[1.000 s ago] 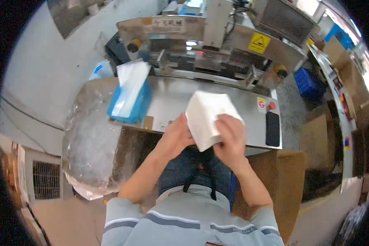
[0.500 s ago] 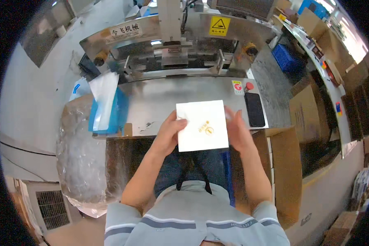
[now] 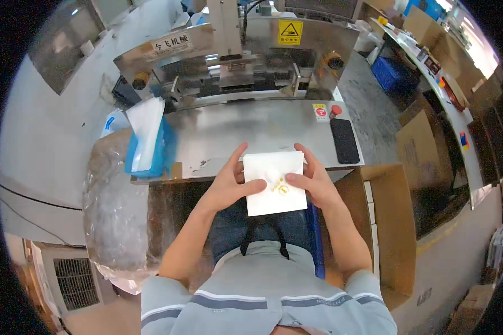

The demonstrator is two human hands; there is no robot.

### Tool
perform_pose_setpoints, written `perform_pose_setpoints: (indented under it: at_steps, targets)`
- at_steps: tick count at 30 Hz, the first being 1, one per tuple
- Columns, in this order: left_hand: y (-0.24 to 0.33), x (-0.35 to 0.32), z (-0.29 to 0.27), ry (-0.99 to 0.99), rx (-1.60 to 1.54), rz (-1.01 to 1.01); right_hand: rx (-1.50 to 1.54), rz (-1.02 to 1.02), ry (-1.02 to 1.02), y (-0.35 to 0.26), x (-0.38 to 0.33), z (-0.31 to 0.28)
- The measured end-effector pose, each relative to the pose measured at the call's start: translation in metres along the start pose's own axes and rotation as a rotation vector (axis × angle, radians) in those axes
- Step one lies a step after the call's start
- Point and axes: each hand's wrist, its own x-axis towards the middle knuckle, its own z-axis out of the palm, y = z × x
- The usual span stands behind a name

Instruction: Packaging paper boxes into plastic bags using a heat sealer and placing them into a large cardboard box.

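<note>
A white square packet (image 3: 262, 202) with a small gold print on its face lies between my two hands, in front of the metal bench's near edge. My left hand (image 3: 229, 184) grips its left side, thumb pressed on the top face. From the right, my right hand (image 3: 317, 181) holds the other side with its thumb near the gold print. The remaining fingers of both hands are partly hidden behind the packet. Its top face looks slightly dented between the thumbs.
Ahead stands a metal machine (image 3: 207, 70) with a steel bench (image 3: 235, 125). On the bench are a blue holder (image 3: 163, 146) with white sheets, a black phone (image 3: 345, 140) and a red button (image 3: 335, 110). An open carton (image 3: 394, 223) with white items is at right, a plastic-wrapped bundle (image 3: 114, 201) at left.
My right hand has closed onto the packet's right side, its thumb now on the face. The packet has shifted slightly toward me, and my left thumb reaches further over it.
</note>
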Motion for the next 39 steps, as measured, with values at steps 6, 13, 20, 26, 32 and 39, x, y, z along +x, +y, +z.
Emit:
perform_pose_setpoints:
  at_steps: [6, 13, 20, 26, 32, 39]
  targets:
    - [0.000, 0.007, -0.013, 0.002, -0.011, 0.070, -0.025, -0.043, -0.002, -0.001, 0.008, 0.009]
    - [0.004, 0.034, -0.066, 0.002, -0.131, 0.021, -0.116, 0.010, 0.090, 0.001, 0.061, 0.044]
    - [0.103, 0.062, -0.169, -0.071, -0.022, -0.088, -0.222, 0.057, -0.180, -0.060, 0.149, 0.100]
    - [0.226, 0.069, -0.239, -0.001, -0.134, -0.074, -0.214, 0.183, -0.062, -0.169, 0.198, 0.193]
    - [0.267, 0.139, -0.319, 0.598, 0.216, 0.284, -0.176, -0.276, 0.107, -0.298, 0.296, 0.254]
    - [0.251, 0.193, -0.381, 0.786, 0.980, 0.222, 0.004, -0.494, 0.229, -0.397, 0.554, 0.323]
